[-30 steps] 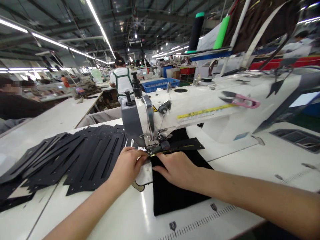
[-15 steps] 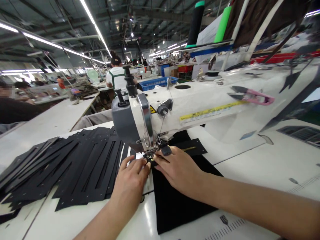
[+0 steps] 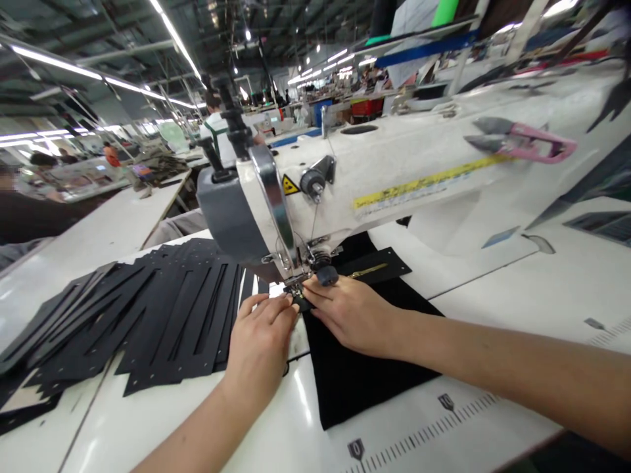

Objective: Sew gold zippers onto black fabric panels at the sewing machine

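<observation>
Both hands are at the needle of a white sewing machine (image 3: 296,263). Fingertips of my left hand (image 3: 261,332) are bunched on the left end of a black strip (image 3: 392,264) with a gold zipper (image 3: 369,270), just by the presser foot (image 3: 296,290). On the other side of the foot, my right hand (image 3: 352,312) grips the same strip with its fingers together, covering its middle. Beneath the strip lies a black fabric panel (image 3: 365,381), reaching toward me under my right wrist. The exact contact at the needle is partly hidden by fingers.
Left of the machine, black slotted pieces (image 3: 162,309) lie fanned out in an overlapping pile. Pink-handled thread snips (image 3: 522,139) rest on the machine arm. A ruler scale (image 3: 424,433) marks the table's front. Beyond the machine, a person in white (image 3: 219,131) sits among other workstations.
The view has tilted down and moved closer to the machine. Both hands stay beside the presser foot with the strip, and slightly more of the gold zipper shows behind my right hand.
</observation>
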Demonstrator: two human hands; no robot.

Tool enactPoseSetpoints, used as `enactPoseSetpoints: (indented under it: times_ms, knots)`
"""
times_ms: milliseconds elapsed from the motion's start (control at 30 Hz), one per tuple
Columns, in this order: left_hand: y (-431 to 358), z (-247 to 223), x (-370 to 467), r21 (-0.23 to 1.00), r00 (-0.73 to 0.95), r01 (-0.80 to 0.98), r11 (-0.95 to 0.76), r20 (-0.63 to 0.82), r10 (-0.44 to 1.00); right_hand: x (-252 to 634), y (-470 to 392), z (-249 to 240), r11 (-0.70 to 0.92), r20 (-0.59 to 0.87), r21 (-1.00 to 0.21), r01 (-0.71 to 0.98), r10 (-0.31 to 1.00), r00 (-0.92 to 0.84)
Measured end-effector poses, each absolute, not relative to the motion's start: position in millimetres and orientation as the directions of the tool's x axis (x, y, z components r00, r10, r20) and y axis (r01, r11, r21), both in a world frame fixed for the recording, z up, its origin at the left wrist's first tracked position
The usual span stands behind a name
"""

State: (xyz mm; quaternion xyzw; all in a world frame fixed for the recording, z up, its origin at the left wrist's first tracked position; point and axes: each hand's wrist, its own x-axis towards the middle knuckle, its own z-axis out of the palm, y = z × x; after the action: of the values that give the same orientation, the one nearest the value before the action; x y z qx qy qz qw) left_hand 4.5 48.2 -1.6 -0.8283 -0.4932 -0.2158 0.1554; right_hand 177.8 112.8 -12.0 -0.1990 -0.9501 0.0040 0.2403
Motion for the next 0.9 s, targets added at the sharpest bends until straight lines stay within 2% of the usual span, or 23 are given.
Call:
enactPoseSetpoints:
  times_ms: [133, 567, 900]
  knots:
    - [49, -2, 5, -0.065, 0.423, 0.89, -0.451, 0.486, 0.765, 177, 115, -12, 0.923, 0.439, -0.098, 0.372, 0.376, -0.816]
    - [58, -2, 4, -0.095, 0.412, 0.901, -0.424, 0.495, 0.765, 173, 120, -6, 0.91, 0.433, -0.2, 0.364, 0.415, -0.8]
    - [60, -3, 1, -0.036, 0.386, 0.898, -0.438, 0.542, 0.746, 172, 122, -6, 0.911, 0.47, -0.2, 0.361, 0.412, -0.78]
